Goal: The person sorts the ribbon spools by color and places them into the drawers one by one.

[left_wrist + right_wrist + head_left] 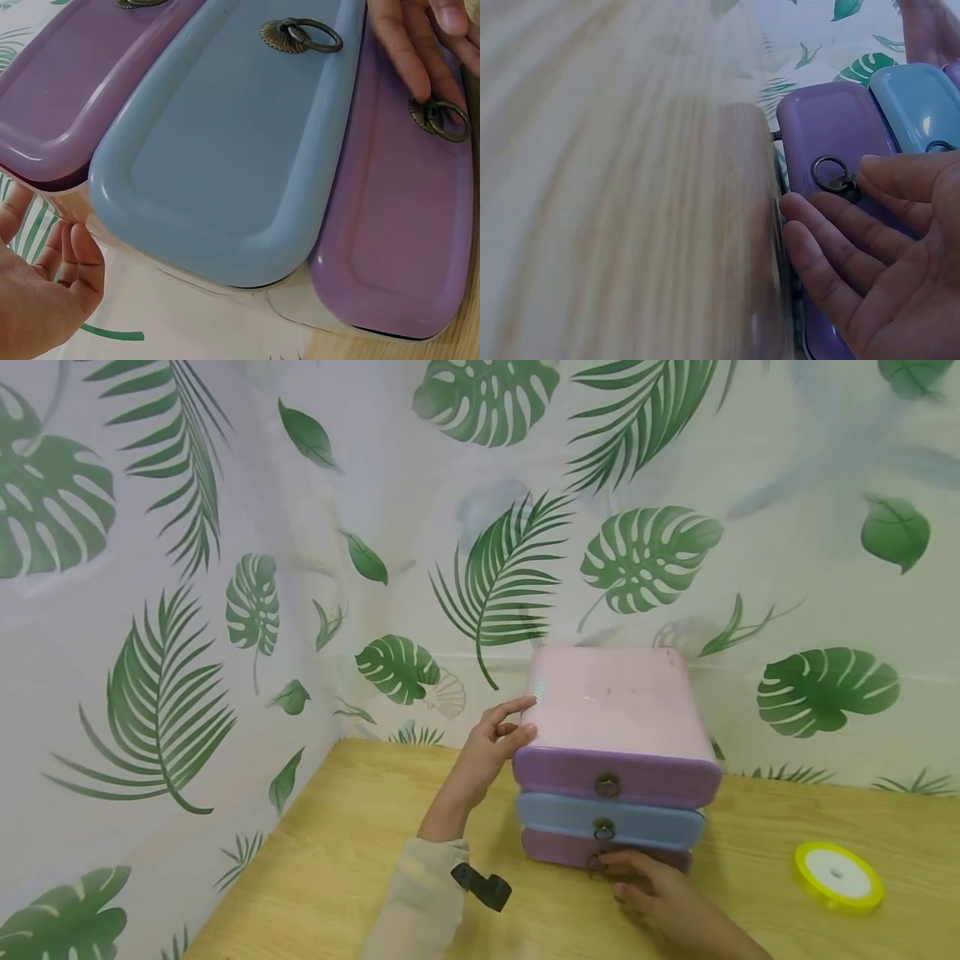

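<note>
A small drawer cabinet (618, 706) with a pale pink top stands against the patterned backdrop. Its fronts are a purple top drawer (555, 774), a blue middle drawer (547, 815) and a purple bottom drawer (551, 850), each with a bronze ring pull. My left hand (483, 756) rests its fingertips on the cabinet's upper left side, thumb near the front edge. At the bottom drawer, my right hand (667, 897) has its fingertips right at the ring pull (427, 118). In the right wrist view those fingers are loosely extended, with the thumb beside the ring (815, 178).
To the right on the wooden table (757, 835) lies a yellow-rimmed disc with a white centre (836, 872). A leaf-print sheet (360, 510) covers the walls behind and to the left. A black strap (483, 887) is on the left sleeve (423, 893).
</note>
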A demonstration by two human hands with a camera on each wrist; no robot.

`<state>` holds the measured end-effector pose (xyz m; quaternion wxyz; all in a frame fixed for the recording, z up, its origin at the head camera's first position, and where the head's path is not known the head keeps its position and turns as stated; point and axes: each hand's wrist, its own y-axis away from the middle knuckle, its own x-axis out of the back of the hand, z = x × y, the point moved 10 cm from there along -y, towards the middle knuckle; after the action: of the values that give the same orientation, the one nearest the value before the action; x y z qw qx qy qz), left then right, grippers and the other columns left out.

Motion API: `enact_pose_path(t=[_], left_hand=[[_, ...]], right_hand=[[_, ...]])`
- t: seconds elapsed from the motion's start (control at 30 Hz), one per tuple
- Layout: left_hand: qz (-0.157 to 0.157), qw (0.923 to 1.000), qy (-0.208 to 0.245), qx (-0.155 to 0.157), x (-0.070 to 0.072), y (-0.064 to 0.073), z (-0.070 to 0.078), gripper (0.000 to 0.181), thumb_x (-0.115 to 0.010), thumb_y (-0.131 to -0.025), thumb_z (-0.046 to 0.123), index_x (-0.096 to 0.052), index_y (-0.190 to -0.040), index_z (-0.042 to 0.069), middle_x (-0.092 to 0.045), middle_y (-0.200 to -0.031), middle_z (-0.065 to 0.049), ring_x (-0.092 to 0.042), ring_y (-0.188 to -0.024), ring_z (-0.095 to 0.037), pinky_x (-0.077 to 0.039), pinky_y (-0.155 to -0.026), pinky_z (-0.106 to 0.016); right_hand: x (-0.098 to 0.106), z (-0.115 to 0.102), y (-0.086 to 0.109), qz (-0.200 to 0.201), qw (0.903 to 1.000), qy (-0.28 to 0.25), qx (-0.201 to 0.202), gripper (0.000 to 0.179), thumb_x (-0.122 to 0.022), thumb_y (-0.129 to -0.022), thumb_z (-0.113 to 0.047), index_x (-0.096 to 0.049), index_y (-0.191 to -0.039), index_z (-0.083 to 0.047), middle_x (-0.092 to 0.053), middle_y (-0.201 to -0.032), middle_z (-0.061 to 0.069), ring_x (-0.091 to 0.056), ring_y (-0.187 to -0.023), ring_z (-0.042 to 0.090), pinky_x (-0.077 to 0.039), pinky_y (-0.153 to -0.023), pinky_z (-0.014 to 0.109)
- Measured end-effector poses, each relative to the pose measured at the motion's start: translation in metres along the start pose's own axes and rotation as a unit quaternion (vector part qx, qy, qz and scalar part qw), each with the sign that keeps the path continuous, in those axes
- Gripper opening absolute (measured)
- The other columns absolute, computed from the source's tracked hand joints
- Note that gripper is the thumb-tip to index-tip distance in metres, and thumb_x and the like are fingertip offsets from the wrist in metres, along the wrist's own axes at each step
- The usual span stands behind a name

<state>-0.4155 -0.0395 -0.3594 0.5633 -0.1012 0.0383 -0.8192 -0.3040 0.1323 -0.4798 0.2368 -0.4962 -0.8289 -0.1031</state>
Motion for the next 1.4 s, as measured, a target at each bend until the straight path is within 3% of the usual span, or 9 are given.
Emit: enact_pose_path(t=[0.17, 0.5, 0.8, 0.97, 1.13, 1.4], left_hand=[[-0.005, 0.9999, -0.002, -0.012, -0.003, -0.002, 0.006, 0.049, -0.059, -0.094, 0.025, -0.048, -0.142, 0.022, -0.031, -0.146, -0.008, -0.049, -0.106, -0.013, -0.048, -0.084, -0.025], [-0.005, 1.0, 0.0, -0.003, -0.003, -0.001, 0.002, 0.049, -0.06, -0.094, 0.023, -0.049, -0.141, 0.021, -0.031, -0.147, -0.008, -0.049, -0.104, -0.012, -0.048, -0.086, -0.025], [-0.006, 1.0, 0.002, -0.003, -0.002, -0.001, 0.004, 0.05, -0.061, -0.093, 0.027, -0.049, -0.141, 0.022, -0.03, -0.149, -0.007, -0.05, -0.107, -0.014, -0.049, -0.086, -0.027], [-0.006, 1.0, 0.001, 0.005, -0.002, 0.001, 0.002, 0.05, -0.061, -0.093, 0.026, -0.049, -0.142, 0.022, -0.03, -0.148, -0.007, -0.05, -0.105, -0.013, -0.048, -0.085, -0.026], [-0.009, 0.9999, 0.0, -0.01, -0.003, -0.001, 0.007, 0.051, -0.061, -0.093, 0.027, -0.049, -0.142, 0.022, -0.03, -0.148, -0.009, -0.05, -0.105, -0.013, -0.048, -0.083, -0.025], [-0.004, 1.0, 0.001, 0.001, -0.001, 0.001, 0.004, 0.049, -0.061, -0.093, 0.023, -0.05, -0.141, 0.021, -0.03, -0.148, -0.008, -0.05, -0.105, -0.012, -0.048, -0.084, -0.025]], right_hand=[[0.002, 0.0, -0.005, -0.006, 0.9991, -0.041, 0.001, 0.044, -0.052, -0.099, -0.02, -0.049, -0.132, 0.008, -0.054, -0.125, 0.035, -0.065, -0.092, 0.003, -0.055, -0.072, 0.024], [-0.011, 0.001, -0.012, -0.022, 0.9933, -0.112, 0.015, 0.047, -0.05, -0.1, -0.015, -0.04, -0.135, 0.016, -0.051, -0.123, 0.041, -0.065, -0.09, 0.003, -0.056, -0.076, 0.027], [-0.012, 0.011, -0.02, 0.011, 0.9952, -0.093, -0.03, 0.043, -0.047, -0.102, -0.018, -0.047, -0.134, 0.011, -0.056, -0.123, 0.035, -0.067, -0.084, 0.006, -0.055, -0.068, 0.024], [-0.013, 0.01, -0.018, 0.039, 0.9961, -0.073, -0.03, 0.035, -0.046, -0.101, -0.01, -0.053, -0.129, 0.009, -0.062, -0.117, 0.031, -0.067, -0.079, 0.006, -0.054, -0.064, 0.024], [-0.009, 0.006, -0.018, 0.069, 0.9954, -0.061, -0.029, 0.031, -0.046, -0.1, -0.006, -0.055, -0.126, 0.009, -0.065, -0.111, 0.027, -0.066, -0.073, 0.006, -0.054, -0.063, 0.024], [-0.015, 0.007, -0.016, 0.06, 0.9951, -0.06, -0.051, 0.031, -0.046, -0.099, -0.004, -0.056, -0.126, 0.007, -0.066, -0.109, 0.025, -0.065, -0.07, 0.009, -0.054, -0.064, 0.024]])
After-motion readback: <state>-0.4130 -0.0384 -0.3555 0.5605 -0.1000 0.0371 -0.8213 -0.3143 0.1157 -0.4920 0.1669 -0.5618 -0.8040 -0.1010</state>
